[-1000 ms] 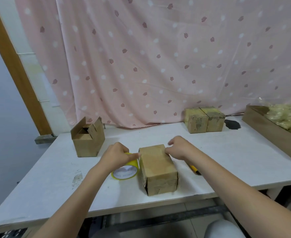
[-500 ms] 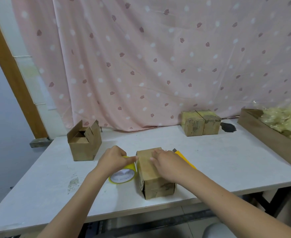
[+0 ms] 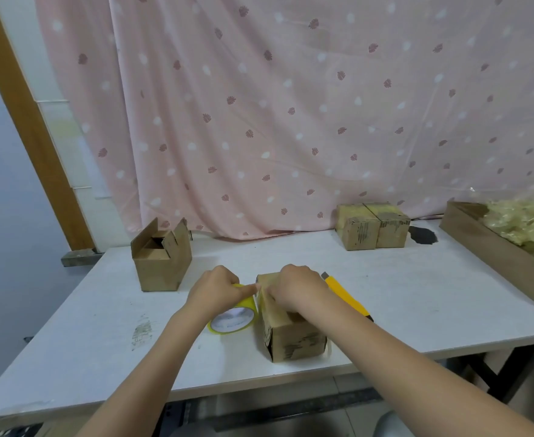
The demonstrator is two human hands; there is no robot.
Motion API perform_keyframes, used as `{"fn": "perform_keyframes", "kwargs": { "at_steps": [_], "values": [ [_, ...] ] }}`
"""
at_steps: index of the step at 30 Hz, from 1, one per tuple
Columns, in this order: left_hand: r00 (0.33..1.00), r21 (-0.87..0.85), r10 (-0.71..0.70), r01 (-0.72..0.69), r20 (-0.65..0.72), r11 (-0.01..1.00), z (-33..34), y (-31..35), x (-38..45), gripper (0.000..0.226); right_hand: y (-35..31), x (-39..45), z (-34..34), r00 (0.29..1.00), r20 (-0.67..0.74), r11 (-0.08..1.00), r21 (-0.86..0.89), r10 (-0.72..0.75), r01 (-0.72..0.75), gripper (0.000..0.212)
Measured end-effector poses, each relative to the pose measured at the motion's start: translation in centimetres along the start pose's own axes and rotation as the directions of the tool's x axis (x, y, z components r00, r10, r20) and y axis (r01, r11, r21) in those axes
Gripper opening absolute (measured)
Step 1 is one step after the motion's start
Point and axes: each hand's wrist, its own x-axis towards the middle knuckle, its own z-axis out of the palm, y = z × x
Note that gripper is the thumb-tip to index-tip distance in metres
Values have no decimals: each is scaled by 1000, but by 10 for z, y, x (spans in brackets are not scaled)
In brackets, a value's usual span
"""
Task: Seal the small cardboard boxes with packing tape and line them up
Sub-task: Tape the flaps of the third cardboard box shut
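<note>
The left hand (image 3: 217, 290) gripped the tape roll (image 3: 232, 320), feeding tape, while the right hand's (image 3: 294, 288) curled fingers pressed it onto the box (image 3: 291, 339).

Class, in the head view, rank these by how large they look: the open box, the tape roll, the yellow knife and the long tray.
1. Tray, though cut off by the frame
2. Open box
3. Tape roll and knife: too alike to rank, both partly hidden by hands
</note>
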Motion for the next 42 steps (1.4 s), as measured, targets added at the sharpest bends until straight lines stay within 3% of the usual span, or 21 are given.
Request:
{"fn": "perform_keyframes", "kwargs": {
  "at_steps": [3, 7, 12, 17, 23, 28, 32, 36, 38, 42],
  "values": [
    [999, 11, 24, -24, 27, 1000, 0, 2, 0, 68, -10, 7, -5, 995, 93, 999, -34, 46, -43, 42],
    [998, -122, -7, 15, 67, 992, -9, 2, -2, 62, -21, 9, -12, 985, 146, 994, -57, 96, -88, 44],
    [990, -237, 58, -26, 131, 971, -18, -16, -9, 61, -30, 10, -18, 966, 233, 988, -127, 115, -87, 47],
    [985, -320, 109, -62, 132, 945, -22, -28, -22, 65, -27, 11, -17, 981, 155, 982, -164, 120, -94, 50],
    [994, -276, 101, -84, 49, 957, -20, -15, -18, 69, -23, 14, -11, 989, 100, 987, -130, 113, -100, 49],
    [997, -80, 31, -25, 72, 997, -24, -23, -14, 72, -18, 15, -14, 983, 110, 984, -117, 144, -131, 49],
    [998, -116, 6, 1, 56, 993, -23, -28, -19, 73, -12, 16, -18, 980, 117, 984, -103, 158, -147, 52],
    [995, -395, 3, 37, 101, 918, -32, -35, -26, 67, -1, 19, -29, 961, 217, 983, 15, 173, -180, 55],
    [997, -387, 16, 15, 77, 922, -38, -31, -27, 63, 6, 18, -33, 941, 299, 973, 118, 156, -199, 49],
    [999, -222, 34, -36, -12, 974, -47, -18, -23, 64, 18, 18, -36, 945, 288, 947, 232, 153, -224, 48]
  ]
}}
